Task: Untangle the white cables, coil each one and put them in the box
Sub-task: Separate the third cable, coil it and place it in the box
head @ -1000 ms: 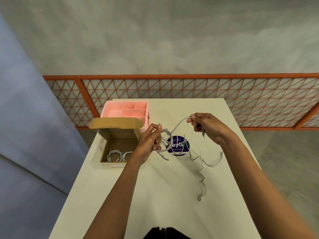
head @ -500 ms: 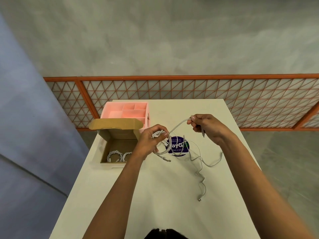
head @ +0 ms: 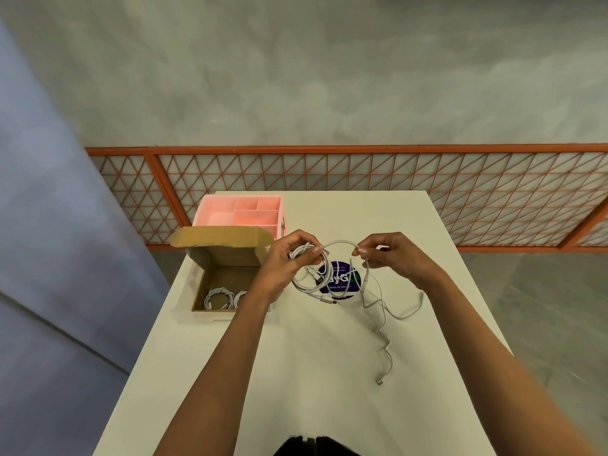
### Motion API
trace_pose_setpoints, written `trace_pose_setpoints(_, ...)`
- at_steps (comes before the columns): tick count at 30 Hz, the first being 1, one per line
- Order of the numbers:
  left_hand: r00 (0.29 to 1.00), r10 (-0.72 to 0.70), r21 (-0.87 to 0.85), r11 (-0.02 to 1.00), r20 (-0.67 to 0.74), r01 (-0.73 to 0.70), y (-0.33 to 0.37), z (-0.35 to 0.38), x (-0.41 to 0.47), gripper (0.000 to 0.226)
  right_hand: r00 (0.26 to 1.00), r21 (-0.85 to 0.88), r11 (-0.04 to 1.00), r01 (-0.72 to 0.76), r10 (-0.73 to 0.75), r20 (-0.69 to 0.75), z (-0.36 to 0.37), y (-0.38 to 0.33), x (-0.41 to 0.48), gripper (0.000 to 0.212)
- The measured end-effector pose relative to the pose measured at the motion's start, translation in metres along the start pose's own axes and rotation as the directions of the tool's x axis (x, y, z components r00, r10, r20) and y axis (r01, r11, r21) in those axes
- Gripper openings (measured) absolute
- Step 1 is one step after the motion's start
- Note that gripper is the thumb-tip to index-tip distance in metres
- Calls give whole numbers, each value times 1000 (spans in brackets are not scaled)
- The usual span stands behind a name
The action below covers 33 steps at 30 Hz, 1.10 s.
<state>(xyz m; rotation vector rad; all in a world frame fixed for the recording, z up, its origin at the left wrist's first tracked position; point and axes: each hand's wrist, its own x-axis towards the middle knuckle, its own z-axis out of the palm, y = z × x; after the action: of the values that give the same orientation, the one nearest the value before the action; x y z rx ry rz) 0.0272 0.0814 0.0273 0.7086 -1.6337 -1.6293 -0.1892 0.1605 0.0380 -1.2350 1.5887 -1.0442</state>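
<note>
Head view: left hand [head: 289,258] just right of box [head: 227,274], fingers and thumb curled round part-wound white cable [head: 307,281], held above table [head: 296,373]. Right hand [head: 391,255] farther right of box, pinching same cable; short arc spans hands. Versus second ago: right hand closer to left, span shorter, left thumb now closed over coil. Loose tail [head: 385,337] trails on table well right of box. Coiled cables [head: 218,297] inside box. Pink organiser [head: 240,212] just beyond box

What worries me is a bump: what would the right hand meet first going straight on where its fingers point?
Likely the left hand, which grips the coil: the right hand, pinching the cable, points its fingers at it across a gap. Depth is unclear.
</note>
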Motion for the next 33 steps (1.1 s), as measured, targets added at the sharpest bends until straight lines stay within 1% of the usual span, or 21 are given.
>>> trace_pose_setpoints(3,1000,1,2,1000,13,-1,-1,7,1,8,986,115,993,22,-2,-167,17,5,7,10)
trace_pose_setpoints(6,1000,19,17,1000,24,-19,0,11,4,8,969,277,961,2,67,-239,35,7,10,13)
trace_pose_setpoints(10,998,57,69,996,8,-58,0,10,8,11,974,492,869,-44,148,-174,54,2,9,15)
trace_pose_setpoints(12,997,74,109,991,9,-75,-1,8,10,12,979,546,834,-78,167,-115,57,-2,8,14)
trace_pose_setpoints(14,997,78,144,987,4,-77,-4,6,12,12,983,561,819,-120,177,-49,58,-7,6,15)
trace_pose_setpoints(16,996,81,183,980,-23,-76,-8,4,15,13,983,518,840,-161,184,8,58,-10,5,18)
trace_pose_setpoints(18,991,122,254,961,-52,-105,-12,3,18,14,981,444,875,-191,191,45,57,-10,6,19)
trace_pose_setpoints(20,984,169,320,936,-53,-144,-15,2,20,15,981,400,895,-196,181,77,57,-12,6,15)
trace_pose_setpoints(22,985,169,351,925,-37,-146,-16,3,20,12,983,392,902,-183,163,85,56,-13,5,11)
trace_pose_setpoints(24,988,155,368,920,-17,-138,-15,4,20,6,981,401,895,-195,172,93,54,-16,3,22)
trace_pose_setpoints(25,988,155,367,920,-12,-139,-15,5,20,7,978,391,897,-208,179,111,53,-17,2,28)
trace_pose_setpoints(27,988,153,361,923,-24,-134,-15,6,19,8,972,309,926,-218,179,152,51,-18,1,30)
trace_pose_setpoints(29,987,152,374,919,-48,-123,-16,7,20,9,971,216,955,-202,167,170,50,-20,0,26)
trace_pose_setpoints(31,985,156,396,911,-71,-116,-17,8,20,13,975,138,975,-172,148,163,48,-21,-1,24)
trace_pose_setpoints(33,985,146,403,910,-91,-98,-17,8,20,12,979,44,986,-161,155,130,46,-26,-2,31)
